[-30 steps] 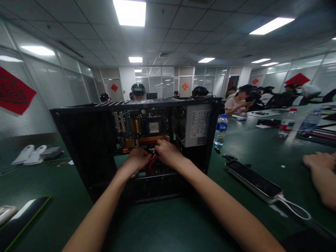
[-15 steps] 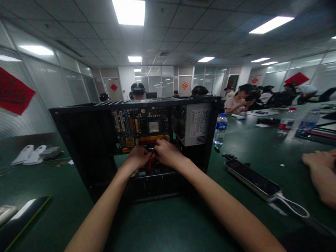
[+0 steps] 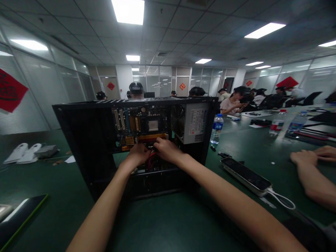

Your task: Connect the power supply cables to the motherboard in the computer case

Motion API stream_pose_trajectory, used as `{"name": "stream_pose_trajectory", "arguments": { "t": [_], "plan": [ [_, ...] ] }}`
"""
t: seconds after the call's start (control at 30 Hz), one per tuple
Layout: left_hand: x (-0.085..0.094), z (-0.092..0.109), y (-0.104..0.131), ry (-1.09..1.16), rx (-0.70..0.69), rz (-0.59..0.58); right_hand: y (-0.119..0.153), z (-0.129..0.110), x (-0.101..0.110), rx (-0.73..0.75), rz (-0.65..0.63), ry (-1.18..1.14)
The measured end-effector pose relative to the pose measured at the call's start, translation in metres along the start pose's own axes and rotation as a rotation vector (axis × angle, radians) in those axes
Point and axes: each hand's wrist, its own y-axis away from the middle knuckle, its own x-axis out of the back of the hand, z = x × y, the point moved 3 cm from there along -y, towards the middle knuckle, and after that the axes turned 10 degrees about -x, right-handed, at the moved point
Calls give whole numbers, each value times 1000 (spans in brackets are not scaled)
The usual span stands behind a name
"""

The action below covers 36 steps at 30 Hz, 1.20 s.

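Note:
An open black computer case stands on the green table, its inside facing me. Within it are a motherboard and, at the upper right, a silver power supply. My left hand is closed just below the orange memory slots, its fingertips beside red cables. From the right, my right hand reaches to the same spot, fingers bent together close to the cables. What either hand pinches is too small and dark to make out.
Right of the case are a water bottle, a black phone-like device with a white cable, and another person's hands. At left lie white objects, a grey block and a dark green-edged pad.
The whole view has shifted slightly, with things on the right now further left. Both hands stay at nearly the same place in the case, their fingers moved only a little.

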Motion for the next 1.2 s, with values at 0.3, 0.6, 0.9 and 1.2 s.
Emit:
{"name": "stream_pose_trajectory", "arguments": {
  "t": [0.3,0.6,0.9,1.2],
  "plan": [
    [0,-7,-1,33,-27,-26,-12,5,-12,78,-2,-19],
    [-1,-10,-3,37,-52,-38,-11,5,-14,54,18,-19],
    [-2,-12,-5,27,-54,-32,-10,5,-13,76,35,-6],
    [-3,-10,-4,4,-48,-23,-13,8,-15,87,58,5]
  ]
}}
